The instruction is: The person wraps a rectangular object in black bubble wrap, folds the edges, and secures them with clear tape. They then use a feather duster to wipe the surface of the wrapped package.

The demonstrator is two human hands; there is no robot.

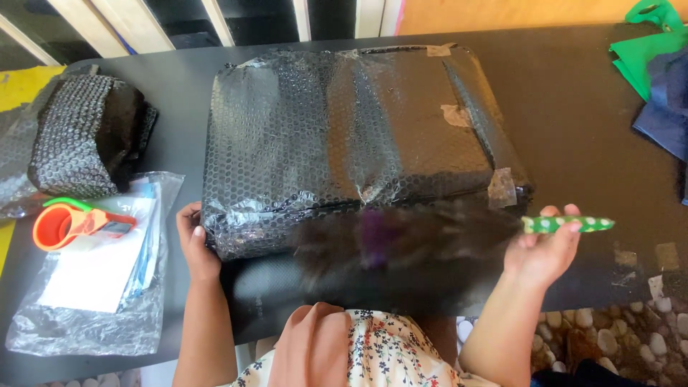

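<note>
A large flat parcel (344, 136) wrapped in black bubble wrap and patched with tape lies on the dark table (588, 129). My left hand (195, 244) presses against its near left corner. My right hand (545, 251) grips a green handle with white dots (573, 223). From that handle a dark, feathery duster head (408, 244) stretches left along the parcel's near edge, blurred by motion, with a purple patch in it.
At far left sits a smaller bubble-wrapped bundle (86, 136). An orange and green tape dispenser (72, 222) rests on clear plastic bags holding white paper (93, 287). A green bag (645, 43) and dark blue cloth (666, 107) lie at the right. Tape scraps (645, 258) stick near the table's edge.
</note>
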